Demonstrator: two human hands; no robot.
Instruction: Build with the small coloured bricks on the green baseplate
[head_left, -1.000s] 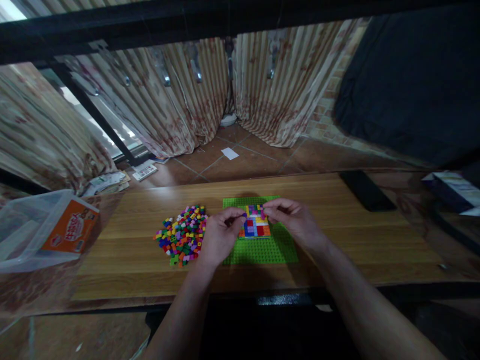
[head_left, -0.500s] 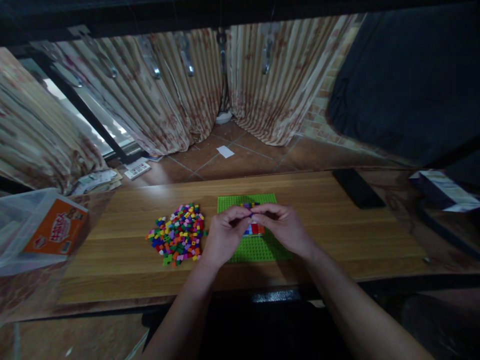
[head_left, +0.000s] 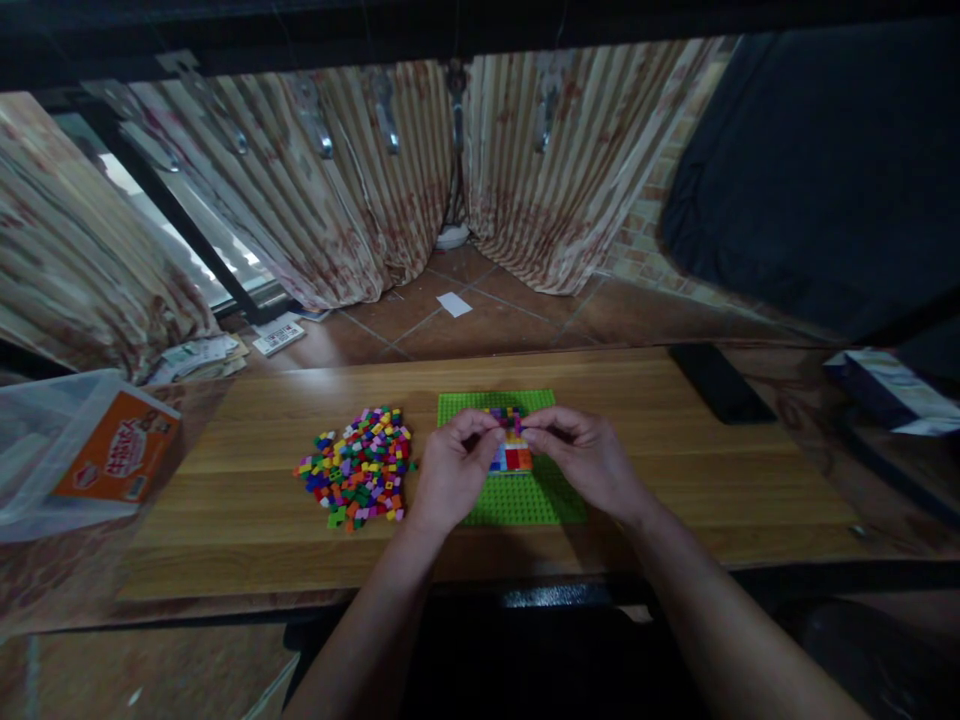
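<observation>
Over a green studded baseplate (head_left: 525,500) I see both my hands, thumbs and forefingers pinched. My left hand (head_left: 454,470) is closed at the left side of a small block of coloured toy bricks (head_left: 514,459) built on the plate. From the right, my right hand (head_left: 589,460) pinches close to the same block, where a purple bit shows by the fingertips. Anything held in either pinch is too small to make out. Red, blue, white and orange bricks show along the block's near side; fingers hide part of it.
Left of the plate, a heap of loose coloured bricks (head_left: 360,465) lies on the wooden table (head_left: 247,520). A black phone (head_left: 720,384) rests at the table's far right. Beyond the left end stands a clear plastic box (head_left: 45,430) with an orange label; a carton (head_left: 892,390) is off the right end.
My fingertips, close together over the bricks before, have drawn slightly apart, so more of the brick block shows between them. The whole view has shifted a little.
</observation>
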